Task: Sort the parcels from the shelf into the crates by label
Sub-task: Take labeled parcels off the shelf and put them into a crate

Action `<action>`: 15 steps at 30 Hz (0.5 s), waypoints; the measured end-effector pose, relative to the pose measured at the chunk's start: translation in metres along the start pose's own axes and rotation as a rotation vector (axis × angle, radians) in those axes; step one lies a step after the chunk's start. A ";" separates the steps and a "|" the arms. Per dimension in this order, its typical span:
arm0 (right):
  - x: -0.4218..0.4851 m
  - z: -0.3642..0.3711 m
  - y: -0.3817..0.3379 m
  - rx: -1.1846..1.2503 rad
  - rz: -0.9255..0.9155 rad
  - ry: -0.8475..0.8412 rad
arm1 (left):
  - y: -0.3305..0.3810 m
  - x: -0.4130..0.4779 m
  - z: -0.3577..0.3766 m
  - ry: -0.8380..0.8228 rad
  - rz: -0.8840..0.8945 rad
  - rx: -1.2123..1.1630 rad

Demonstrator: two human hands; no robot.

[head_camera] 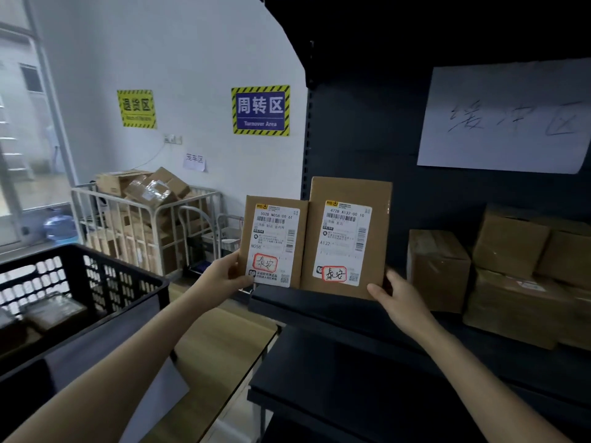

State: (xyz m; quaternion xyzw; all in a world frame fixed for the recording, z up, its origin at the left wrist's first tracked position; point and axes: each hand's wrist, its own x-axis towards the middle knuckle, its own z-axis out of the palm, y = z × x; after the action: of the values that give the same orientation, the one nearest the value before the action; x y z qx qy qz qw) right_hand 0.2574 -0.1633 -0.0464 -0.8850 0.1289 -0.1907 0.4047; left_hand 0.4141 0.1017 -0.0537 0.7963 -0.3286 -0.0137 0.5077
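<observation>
both forearms come in from the bottom edge, elbows cut off. the black crate (96, 282) sits low on the left, its near side out of frame and its contents too dim to read. the left hand (224, 273) grips the smaller parcel (271, 241) by its lower left corner, fingers hidden behind. the right hand (395, 297) grips the bigger parcel (347, 238) at its lower right corner. the 2 are held upright, side by side, over the shelf (319, 302) lip. further back, shadowy boxes (511, 276) sit on the shelf.
</observation>
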 end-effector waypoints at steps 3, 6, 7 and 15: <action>-0.005 0.007 -0.010 0.017 -0.035 -0.017 | -0.001 -0.017 -0.010 0.023 -0.009 0.016; -0.008 0.018 -0.021 0.033 -0.074 -0.044 | -0.002 -0.032 -0.024 0.052 -0.033 0.018; -0.008 0.023 -0.025 0.042 -0.082 -0.055 | -0.002 -0.037 -0.029 0.060 -0.039 0.019; 0.008 0.075 -0.071 0.091 -0.166 -0.140 | -0.014 -0.077 -0.089 0.193 -0.082 0.045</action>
State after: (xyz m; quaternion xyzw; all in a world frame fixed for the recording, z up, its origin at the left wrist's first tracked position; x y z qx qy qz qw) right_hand 0.3029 -0.0712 -0.0352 -0.8846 0.0176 -0.1669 0.4352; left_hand 0.3928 0.2175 -0.0464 0.8180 -0.2454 0.0496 0.5179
